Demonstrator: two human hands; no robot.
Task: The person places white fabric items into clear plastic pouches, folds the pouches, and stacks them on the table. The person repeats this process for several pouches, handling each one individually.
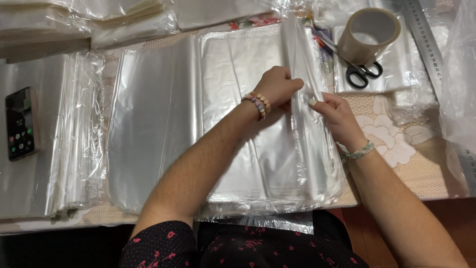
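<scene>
A thick stack of clear plastic bags (258, 164) lies on the table in front of me, reaching over the near edge. My left hand (278, 85), with a bead bracelet at the wrist, pinches the folded right edge of the top bag (302, 59). My right hand (336, 113), wearing a woven wristband, grips the same edge just to the right. Both hands meet at the middle of the stack's right side.
More piles of clear bags (148, 124) lie to the left and at the back (79, 20). A phone (21, 123) rests far left. A roll of brown tape (369, 33), black-handled scissors (362, 72) and a metal ruler (426, 39) sit at the back right.
</scene>
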